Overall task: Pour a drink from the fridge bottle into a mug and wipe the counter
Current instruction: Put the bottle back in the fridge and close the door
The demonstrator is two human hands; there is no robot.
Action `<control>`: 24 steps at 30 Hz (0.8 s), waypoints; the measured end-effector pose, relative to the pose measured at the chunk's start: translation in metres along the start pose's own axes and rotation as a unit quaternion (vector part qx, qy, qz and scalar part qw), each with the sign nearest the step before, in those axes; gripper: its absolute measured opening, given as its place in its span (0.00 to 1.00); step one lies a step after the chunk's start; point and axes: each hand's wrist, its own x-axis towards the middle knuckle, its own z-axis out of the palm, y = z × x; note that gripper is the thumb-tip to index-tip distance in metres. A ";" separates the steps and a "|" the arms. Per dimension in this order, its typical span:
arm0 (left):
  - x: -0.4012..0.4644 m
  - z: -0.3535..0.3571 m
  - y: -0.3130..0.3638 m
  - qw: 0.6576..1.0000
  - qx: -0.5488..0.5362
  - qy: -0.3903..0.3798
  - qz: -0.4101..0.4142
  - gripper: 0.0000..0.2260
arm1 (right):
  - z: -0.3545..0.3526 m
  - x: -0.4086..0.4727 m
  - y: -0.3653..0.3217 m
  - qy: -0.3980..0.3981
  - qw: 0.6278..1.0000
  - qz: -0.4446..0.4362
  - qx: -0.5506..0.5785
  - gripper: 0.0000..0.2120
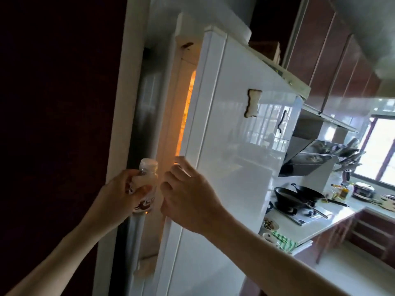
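My left hand (pixel 119 193) is shut on a small plastic bottle (pixel 146 189) with a white cap, a pale drink and a brown-and-white label, held upright in front of the fridge gap. The white fridge door (pixel 224 135) stands slightly ajar, with orange light glowing from the narrow opening. My right hand (pixel 190 197) rests on the door's left edge, fingers curled around it. A green-and-white striped cloth (pixel 284 240) lies on the near end of the white counter (pixel 316 225). No mug is visible.
Two black pans (pixel 299 195) sit on the stove to the right of the fridge, under a range hood (pixel 310 154). A small bowl (pixel 270 224) sits near the cloth. Bottles and an appliance stand by the window. Dark wall cabinets hang above.
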 end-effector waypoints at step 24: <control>-0.013 0.120 0.057 0.985 -0.083 -0.142 0.055 0.21 | -0.108 -0.176 0.010 -0.228 0.959 0.144 -0.092 0.17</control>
